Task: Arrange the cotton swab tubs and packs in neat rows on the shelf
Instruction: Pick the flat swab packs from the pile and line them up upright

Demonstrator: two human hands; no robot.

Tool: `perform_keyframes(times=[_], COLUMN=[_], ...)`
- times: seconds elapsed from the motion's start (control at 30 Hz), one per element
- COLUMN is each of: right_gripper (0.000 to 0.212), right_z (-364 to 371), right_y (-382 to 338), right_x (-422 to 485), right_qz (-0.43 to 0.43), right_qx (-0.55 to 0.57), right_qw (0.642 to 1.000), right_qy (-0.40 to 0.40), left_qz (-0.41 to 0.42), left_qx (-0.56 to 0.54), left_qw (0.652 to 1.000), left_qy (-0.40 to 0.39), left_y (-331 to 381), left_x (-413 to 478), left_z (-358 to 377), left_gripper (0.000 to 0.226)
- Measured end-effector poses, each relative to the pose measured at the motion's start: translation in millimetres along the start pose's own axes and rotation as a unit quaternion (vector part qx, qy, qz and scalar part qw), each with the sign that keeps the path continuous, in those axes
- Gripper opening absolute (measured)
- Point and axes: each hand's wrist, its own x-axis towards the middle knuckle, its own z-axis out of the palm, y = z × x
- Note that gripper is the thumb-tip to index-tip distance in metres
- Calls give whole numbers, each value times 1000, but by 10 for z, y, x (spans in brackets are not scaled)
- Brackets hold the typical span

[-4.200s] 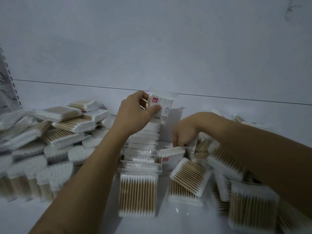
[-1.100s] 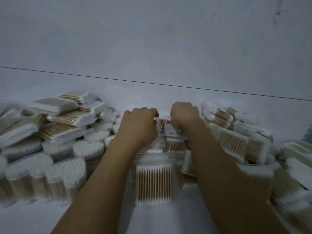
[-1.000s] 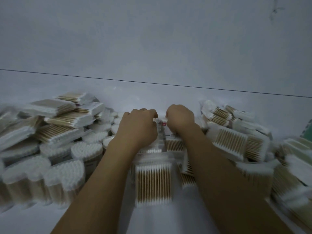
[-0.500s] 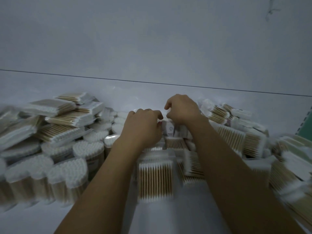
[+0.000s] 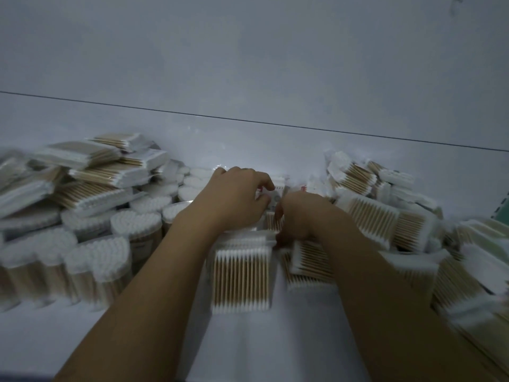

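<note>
Row-forming step: left hand [image 5: 237, 199] and right hand [image 5: 300, 216] curl over the middle packs [image 5: 241, 274] on the shelf [image 5: 248, 348]; whether they grasp cannot be told. Tubs [image 5: 96, 260] stand left. Next, probably: square the loose packs [image 5: 377, 216].

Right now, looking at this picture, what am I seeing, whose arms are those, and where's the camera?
No machine here: a person works bare-handed, filmed by a head-worn camera looking forward and down. The left hand and right hand reach into the middle of a white shelf. At left stand heart-shaped tubs of cotton swabs, flat packs piled behind them; loose packs lie jumbled at right. A square pack sits in front, between the arms. Both hands curl among the middle packs; what they grip is hidden.
</note>
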Motion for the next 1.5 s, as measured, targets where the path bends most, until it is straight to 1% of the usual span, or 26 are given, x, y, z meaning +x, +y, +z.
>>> perform_keyframes(times=[0.07,0.13,0.2,0.27,0.33,0.43,0.53,0.67,0.73,0.8,0.83,0.9,0.93,0.97,1.0,1.07,1.13,1.17,1.2,1.27,1.3,1.37,1.5], right_gripper=[60,48,34,27,25,24,21,16,15,14,12,8,17,26,30,28,27,28,29,30,31,32,42], right_z=[49,81,82,59,33,7,-5,-37,-44,-48,-52,-70,-75,-78,-78,-67,-54,-51,-50,-23,-5,29,71], right_y=[-24,-5,68,164,248,316,345,310,257,198,181,141,137,145,153,167,190,200,197,184,172,137,60], right_x=[24,33,9,-24,-55,-78,-101,-110,-107,-108,-100,-129,-137,-138,-134,-127,-120,-112,-108,-85,-71,-35,92], right_qz=[-7,-13,-8,4,15,30,33,-8,-39,-50,-59,-98,-117,-128,-128,-103,-66,-44,-23,14,26,39,40], right_qx=[-17,-10,25,79,152,239,320,422,451,459,477,536,557,555,534,468,387,353,328,281,261,243,220], right_qw=[999,998,991,976,951,903,852,796,781,770,758,731,722,725,735,748,748,761,786,850,875,909,947], right_qy=[32,66,128,204,269,356,414,433,432,440,441,411,393,386,398,459,535,543,524,445,406,338,232], left_qz=[-4,-10,-20,-32,-37,-36,-34,-46,-45,-40,-42,-56,-63,-68,-73,-77,-74,-71,-71,-75,-77,-80,-91], left_qx=[-9,-14,-15,-17,-22,-35,-39,-43,-37,-21,-15,-19,-26,-34,-42,-35,-1,12,23,41,49,56,60], left_qw=[1000,1000,999,999,998,997,996,996,998,998,997,992,989,985,983,984,988,990,992,994,994,995,994], left_qy=[5,17,33,41,49,63,67,56,40,49,66,111,134,152,161,155,132,119,105,73,54,27,6], left_y=[0,-5,-33,-65,-75,-36,21,44,48,38,25,3,-4,-7,-5,-4,-14,-23,-31,-40,-40,-32,-41], left_x=[-15,-19,-19,-28,-33,-47,-70,-51,-43,-44,-42,-44,-43,-38,-38,-47,-56,-60,-65,-74,-76,-82,-75], left_z=[4,7,6,-7,-24,-27,-25,-60,-59,-59,-66,-93,-108,-123,-130,-128,-135,-142,-148,-147,-145,-135,-135], left_gripper=[28,27,26,27,29,33,46,68,71,65,60,51,48,48,47,48,46,43,40,36,35,35,34])
